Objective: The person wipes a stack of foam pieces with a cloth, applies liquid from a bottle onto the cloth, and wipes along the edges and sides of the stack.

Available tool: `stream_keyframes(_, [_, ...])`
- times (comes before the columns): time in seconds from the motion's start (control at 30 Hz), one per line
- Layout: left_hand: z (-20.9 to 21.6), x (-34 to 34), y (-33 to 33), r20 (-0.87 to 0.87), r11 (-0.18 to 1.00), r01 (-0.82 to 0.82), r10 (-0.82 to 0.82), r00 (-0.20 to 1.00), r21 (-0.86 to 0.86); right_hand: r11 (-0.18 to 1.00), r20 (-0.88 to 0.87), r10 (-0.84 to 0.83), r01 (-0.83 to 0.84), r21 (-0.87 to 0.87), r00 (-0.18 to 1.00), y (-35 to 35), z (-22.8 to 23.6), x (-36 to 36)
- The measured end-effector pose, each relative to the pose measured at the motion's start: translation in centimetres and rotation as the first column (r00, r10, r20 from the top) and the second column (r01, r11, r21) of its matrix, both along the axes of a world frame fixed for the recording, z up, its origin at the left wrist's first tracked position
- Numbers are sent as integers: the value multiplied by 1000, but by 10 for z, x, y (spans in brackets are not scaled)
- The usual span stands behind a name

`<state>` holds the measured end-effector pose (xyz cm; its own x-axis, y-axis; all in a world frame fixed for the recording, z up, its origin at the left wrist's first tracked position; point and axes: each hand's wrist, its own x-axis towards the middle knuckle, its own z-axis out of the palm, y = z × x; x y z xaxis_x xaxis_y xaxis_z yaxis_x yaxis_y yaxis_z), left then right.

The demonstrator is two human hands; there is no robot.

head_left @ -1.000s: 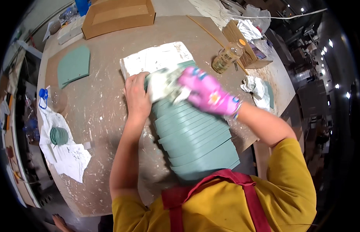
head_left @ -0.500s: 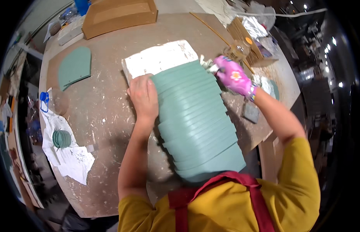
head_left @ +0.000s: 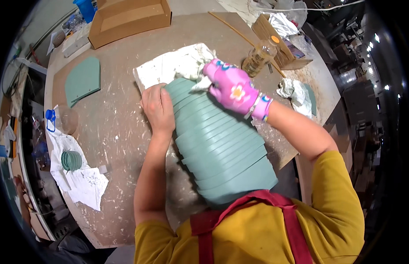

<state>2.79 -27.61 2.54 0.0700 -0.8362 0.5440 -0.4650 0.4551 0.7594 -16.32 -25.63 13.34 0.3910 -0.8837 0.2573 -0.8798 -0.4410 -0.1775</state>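
A long fanned stack of green curved sheets (head_left: 222,149) slopes from the worn white block (head_left: 154,70) toward my chest, each sheet stepped past the one above. My bare left hand (head_left: 158,109) is closed on the far left edge of the stack, with its fingertips partly hidden. In a pink flowered glove, my right hand (head_left: 233,88) grips a crumpled white rag (head_left: 193,70) and presses it on the far end of the stack. The glove covers part of the rag and the stack's far right edge.
Right of the glove stands a bottle of amber liquid (head_left: 258,57), near a thin wooden stick (head_left: 233,30) and a cardboard piece (head_left: 279,44). Another crumpled cloth (head_left: 296,94) lies farther right. At left are a green panel (head_left: 83,81), a clear jug (head_left: 66,119) and a green coil (head_left: 71,161).
My right hand has brought the rag leftward from beside the bottle onto the stack's far end. The bottle now shows fully. My left hand keeps its hold on the edge.
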Motion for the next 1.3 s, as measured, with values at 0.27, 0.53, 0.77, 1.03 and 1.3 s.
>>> stream_keyframes(0.27, [4,0,3,59,1000,-25,26,998,-16,998,-55,-51,53,30,997,-1,5,-2])
stream_keyframes(0.53, [-1,-7,-1,28,1000,-15,15,999,-16,986,-10,-151,152,69,988,-29,18,-50])
stream_keyframes(0.77, [4,0,4,-24,999,39,-39,999,-32,939,-187,-200,242,243,962,-30,2,-61])
stream_keyframes(1.03, [0,1,1,-18,999,23,-23,1000,-23,995,-23,3,-1,96,1000,14,11,-15])
stream_keyframes(1.3, [-2,-1,2,29,1000,0,0,1000,-3,992,-58,29,-22,122,998,14,29,-32])
